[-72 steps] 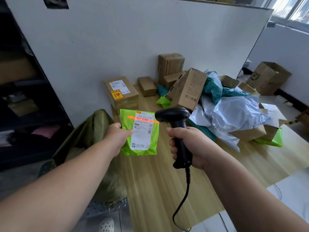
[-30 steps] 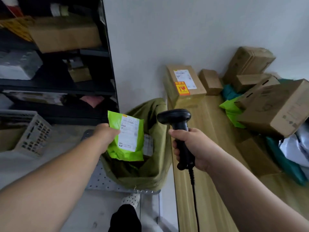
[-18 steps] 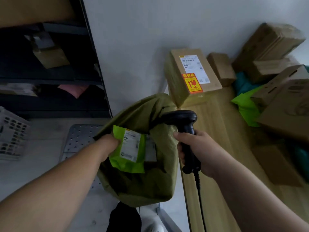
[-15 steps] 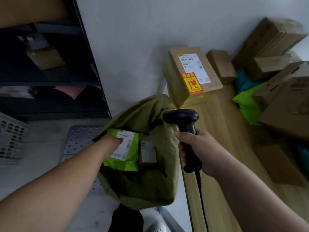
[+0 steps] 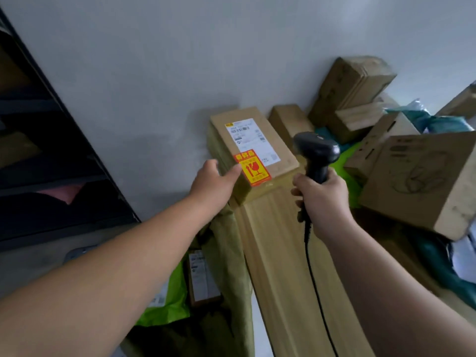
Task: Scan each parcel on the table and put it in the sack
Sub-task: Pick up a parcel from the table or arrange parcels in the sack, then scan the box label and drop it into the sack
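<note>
The pale wooden table (image 5: 278, 253) runs under my right hand (image 5: 322, 199) and on past it to the grey wall. The olive-green woven sack (image 5: 231, 266) gapes open below my left forearm, against the table's edge, nearer me than the left hand (image 5: 213, 186). To the right of the right hand lies a big plain cardboard carton (image 5: 422, 181), tilted, with more brown cartons piled beyond it.

Directly ahead of the left hand, at the table's far left corner, sits the oblong cardboard box with a white shipping label and a red-and-yellow fragile sticker (image 5: 257, 140). I have the left hand spread wide and holding nothing. Its thumb tip is at the sticker's left edge and its fingers reach along the box's left side; I cannot tell whether they press on the card.

Down in the sack, below and behind that hand, lie a bright green plastic mailer (image 5: 175, 305) and, just right of it, a small brown parcel with a white label (image 5: 203, 279).

My right hand is wrapped round the handle of the black handheld barcode scanner (image 5: 315, 153). The scanner's head stands above the knuckles, just right of the stickered box. Its black cable (image 5: 311, 266) drops from under the hand across the table toward me.
</note>
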Demonstrator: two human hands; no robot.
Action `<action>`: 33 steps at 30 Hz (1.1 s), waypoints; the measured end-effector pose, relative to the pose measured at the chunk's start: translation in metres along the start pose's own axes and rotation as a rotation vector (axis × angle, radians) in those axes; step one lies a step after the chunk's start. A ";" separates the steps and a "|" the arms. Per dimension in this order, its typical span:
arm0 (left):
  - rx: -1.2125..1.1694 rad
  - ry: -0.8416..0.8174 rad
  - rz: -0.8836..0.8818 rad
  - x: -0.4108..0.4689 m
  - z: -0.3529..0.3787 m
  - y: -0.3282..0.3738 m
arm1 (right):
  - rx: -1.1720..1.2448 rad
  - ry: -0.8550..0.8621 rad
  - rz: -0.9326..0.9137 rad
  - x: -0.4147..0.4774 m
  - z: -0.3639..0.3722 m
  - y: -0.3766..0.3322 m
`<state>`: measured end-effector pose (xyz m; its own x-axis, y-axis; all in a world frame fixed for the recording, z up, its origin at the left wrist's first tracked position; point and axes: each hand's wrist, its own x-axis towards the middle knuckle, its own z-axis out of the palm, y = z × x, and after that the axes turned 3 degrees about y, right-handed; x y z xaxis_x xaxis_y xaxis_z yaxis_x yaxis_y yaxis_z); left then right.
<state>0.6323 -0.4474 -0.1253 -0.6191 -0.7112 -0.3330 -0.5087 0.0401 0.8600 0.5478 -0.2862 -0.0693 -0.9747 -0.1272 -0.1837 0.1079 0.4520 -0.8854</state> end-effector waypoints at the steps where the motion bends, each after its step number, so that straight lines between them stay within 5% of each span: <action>1: -0.034 -0.019 -0.030 0.005 0.005 0.006 | -0.014 0.031 -0.023 0.011 0.002 -0.001; 8: -0.282 -0.157 -0.344 0.041 0.025 0.022 | -0.032 -0.085 0.055 0.062 0.015 0.013; 17: -0.405 -0.210 -0.371 0.012 0.049 0.032 | 0.073 -0.178 0.150 0.026 -0.019 0.041; 33: -0.489 -0.307 -0.300 -0.203 0.052 0.034 | 0.083 -0.261 0.069 -0.137 -0.198 0.064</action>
<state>0.7094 -0.2651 -0.0489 -0.6724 -0.4057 -0.6191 -0.3996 -0.5050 0.7650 0.6499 -0.0645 -0.0165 -0.8823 -0.3264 -0.3391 0.1985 0.3953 -0.8969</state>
